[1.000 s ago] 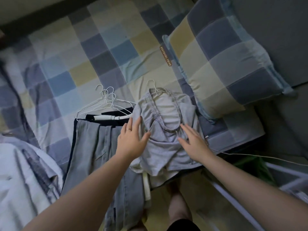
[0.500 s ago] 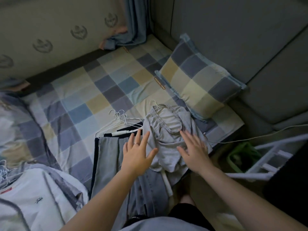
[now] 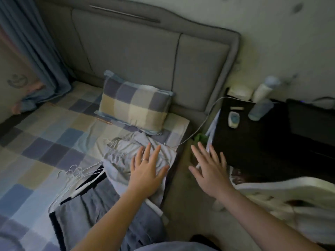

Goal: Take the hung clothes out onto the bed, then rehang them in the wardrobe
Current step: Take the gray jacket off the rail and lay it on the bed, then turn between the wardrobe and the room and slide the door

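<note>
Since the light grey cloth garment [image 3: 119, 157] at the checked bed's [image 3: 45, 142] edge is limp, its wire hanger [image 3: 109, 143] suits lifting; left hand [image 3: 147, 175] and right hand [image 3: 210, 172] show spread, empty fingers

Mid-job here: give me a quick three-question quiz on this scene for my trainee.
1. True or false: the right hand holds a hanger.
2. Which hand is over the grey garment? A: left hand. B: right hand.
3. Fill in: the pillow sits against the ____.

Key: 1 false, both hands are open and hold nothing; 2 A; 3 headboard.
</note>
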A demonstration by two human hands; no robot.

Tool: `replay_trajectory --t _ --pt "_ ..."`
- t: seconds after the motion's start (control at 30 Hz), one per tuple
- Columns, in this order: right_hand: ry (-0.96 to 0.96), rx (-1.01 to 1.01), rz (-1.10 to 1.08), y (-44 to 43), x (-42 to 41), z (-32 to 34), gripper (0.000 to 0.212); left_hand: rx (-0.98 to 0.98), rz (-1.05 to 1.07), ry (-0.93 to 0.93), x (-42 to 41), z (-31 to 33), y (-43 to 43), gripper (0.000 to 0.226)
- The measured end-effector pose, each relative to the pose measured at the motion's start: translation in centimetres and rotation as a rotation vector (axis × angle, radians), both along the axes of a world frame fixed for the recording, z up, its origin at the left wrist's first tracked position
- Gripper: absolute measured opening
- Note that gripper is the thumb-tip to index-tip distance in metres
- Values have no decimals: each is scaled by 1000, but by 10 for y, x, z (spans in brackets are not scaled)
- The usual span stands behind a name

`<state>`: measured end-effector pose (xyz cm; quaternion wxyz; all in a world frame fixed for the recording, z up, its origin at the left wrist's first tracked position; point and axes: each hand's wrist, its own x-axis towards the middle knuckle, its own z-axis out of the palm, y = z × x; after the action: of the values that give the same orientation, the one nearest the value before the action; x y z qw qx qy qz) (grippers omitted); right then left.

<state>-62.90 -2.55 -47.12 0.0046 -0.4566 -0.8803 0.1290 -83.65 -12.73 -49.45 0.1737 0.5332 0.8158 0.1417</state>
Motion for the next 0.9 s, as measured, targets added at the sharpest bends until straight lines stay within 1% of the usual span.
replay_trajectory --t 0.1,0.2,0.33,0.43,0.57,0.67,0.8,0.9 --pt "37 74 -134 0 60 23 63 57 -180 37 50 19 39 74" --pt "72 128 -293 -5 133 47 64 146 -346 38 119 45 72 74" --pt "74 238 -500 -21 243 76 68 246 -583 -27 231 79 105 74" --pt "78 308 -637 -41 336 99 66 313 -760 -57 329 103 118 79" --pt "41 438 -815 -72 455 140 66 449 -1021 -106 464 133 136 75" --pt "6 527 -933 -100 531 176 67 550 -1151 -175 564 166 147 72" --pt "-56 625 -1085 -142 612 229 66 667 -1345 -266 689 220 145 73" --pt "-139 703 -1176 -168 659 275 67 761 -1465 -322 770 268 136 74"
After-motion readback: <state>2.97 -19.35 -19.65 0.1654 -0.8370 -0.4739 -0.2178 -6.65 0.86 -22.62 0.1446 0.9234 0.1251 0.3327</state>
